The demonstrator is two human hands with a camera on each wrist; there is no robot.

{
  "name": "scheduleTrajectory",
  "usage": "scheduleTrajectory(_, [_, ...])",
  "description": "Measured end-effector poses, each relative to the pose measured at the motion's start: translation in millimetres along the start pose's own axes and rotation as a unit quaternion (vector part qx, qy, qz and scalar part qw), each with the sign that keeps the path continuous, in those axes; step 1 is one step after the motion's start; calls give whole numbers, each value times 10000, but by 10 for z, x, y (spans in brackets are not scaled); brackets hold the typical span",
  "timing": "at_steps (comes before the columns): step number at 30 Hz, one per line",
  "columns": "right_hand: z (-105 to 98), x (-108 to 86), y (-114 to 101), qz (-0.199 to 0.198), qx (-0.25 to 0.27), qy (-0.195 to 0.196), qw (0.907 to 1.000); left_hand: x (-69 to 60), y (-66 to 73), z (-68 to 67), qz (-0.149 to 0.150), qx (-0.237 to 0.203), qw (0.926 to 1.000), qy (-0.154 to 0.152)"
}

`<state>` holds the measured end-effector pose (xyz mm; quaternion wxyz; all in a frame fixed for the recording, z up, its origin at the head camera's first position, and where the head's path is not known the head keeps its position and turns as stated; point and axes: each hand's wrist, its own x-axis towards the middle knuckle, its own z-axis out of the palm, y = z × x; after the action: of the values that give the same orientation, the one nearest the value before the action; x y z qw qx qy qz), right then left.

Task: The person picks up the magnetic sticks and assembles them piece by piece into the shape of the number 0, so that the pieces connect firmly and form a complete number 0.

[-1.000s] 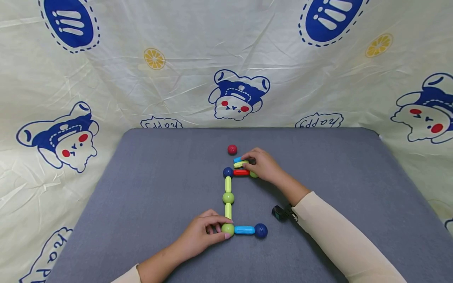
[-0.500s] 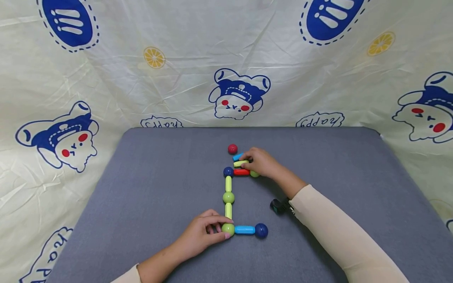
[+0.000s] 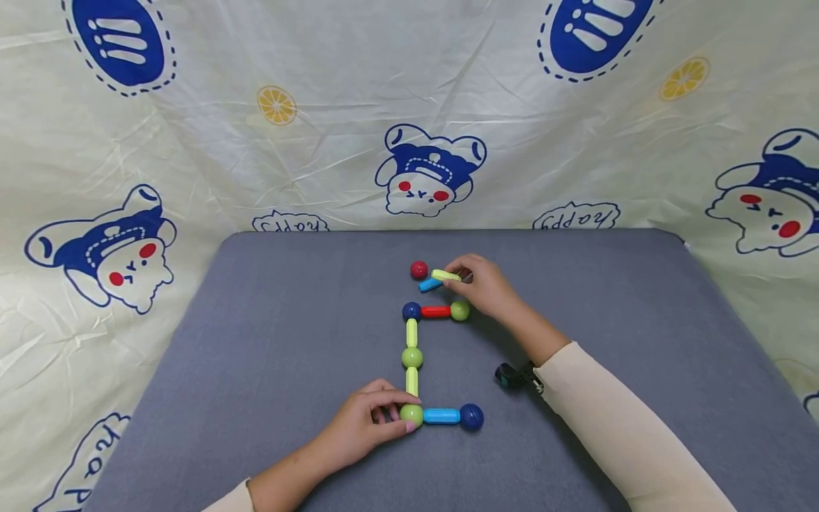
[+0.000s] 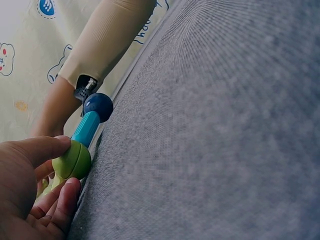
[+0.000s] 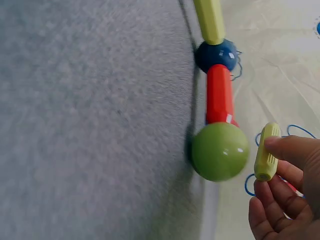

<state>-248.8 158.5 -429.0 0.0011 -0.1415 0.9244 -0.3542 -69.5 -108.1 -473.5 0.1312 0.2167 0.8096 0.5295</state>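
Note:
My left hand point(image 3: 367, 419) pinches the near green ball point(image 3: 411, 415) at the corner of a joined shape; the left wrist view shows the same green ball point(image 4: 72, 160) between thumb and fingers. From it a blue rod point(image 3: 441, 417) runs right to a dark blue ball point(image 3: 472, 417). Yellow-green rods and a middle green ball point(image 3: 412, 358) lead away to another dark blue ball point(image 3: 411, 311), then a red rod point(image 3: 436, 311) and a green ball point(image 3: 459, 311). Beyond these, my right hand point(image 3: 488, 288) pinches a loose yellow-green rod point(image 3: 446, 275), also seen in the right wrist view point(image 5: 267, 151).
A red ball point(image 3: 419, 270) lies toward the far edge of the grey table point(image 3: 307, 320), with a loose blue rod point(image 3: 431, 284) beside it, partly behind the held rod. A black device point(image 3: 510, 375) sits at my right cuff. A printed sheet point(image 3: 333, 163) hangs behind.
My right hand has moved away from the red rod with the yellow-green rod between its fingers, uncovering the green ball at the red rod's end. The loose blue rod has turned aslant. My left hand stays put.

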Motion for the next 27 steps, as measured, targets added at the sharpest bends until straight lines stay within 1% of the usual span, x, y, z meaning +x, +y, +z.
scheduleTrajectory(7, [-120, -172, -12, 53, 235, 153, 9996, -2, -14, 2, -35, -11, 10000, -15])
scheduleTrajectory(12, [-151, -339, -23, -37, 255, 161, 9995, -3, -6, 3, -87, -24, 9999, -46])
scheduleTrajectory(20, [-141, -594, -44, -35, 359, 65, 9993, 0, -10, 4, -89, -20, 9999, -45])
scheduleTrajectory(27, [-114, -777, -53, 131, 687, -186, 9974, -4, -10, 1, -87, -28, 9999, -51])
